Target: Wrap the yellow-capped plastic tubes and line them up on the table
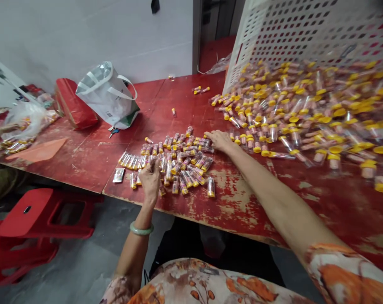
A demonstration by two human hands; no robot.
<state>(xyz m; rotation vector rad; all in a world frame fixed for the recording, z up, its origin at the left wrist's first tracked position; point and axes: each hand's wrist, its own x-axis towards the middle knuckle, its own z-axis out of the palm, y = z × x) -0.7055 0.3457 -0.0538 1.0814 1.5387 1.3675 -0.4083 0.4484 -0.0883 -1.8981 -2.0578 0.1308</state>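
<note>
A cluster of small clear tubes with yellow caps (179, 162) lies near the front edge of the worn red table (305, 198). My left hand (150, 177), with a green bangle on its wrist, is closed with its fingers pinched at the cluster's left side; what they hold is hidden. My right hand (219, 140) rests flat on the table with fingers spread, touching tubes between the cluster and a big heap of yellow-capped tubes (305, 109) on the right.
A white perforated crate (292, 29) tilts over the heap. At the back left stand a white bag (107, 95) and a red box (73, 103), with a plastic bag of tubes (23, 126) at the far left. Red stools (39, 219) stand below the table.
</note>
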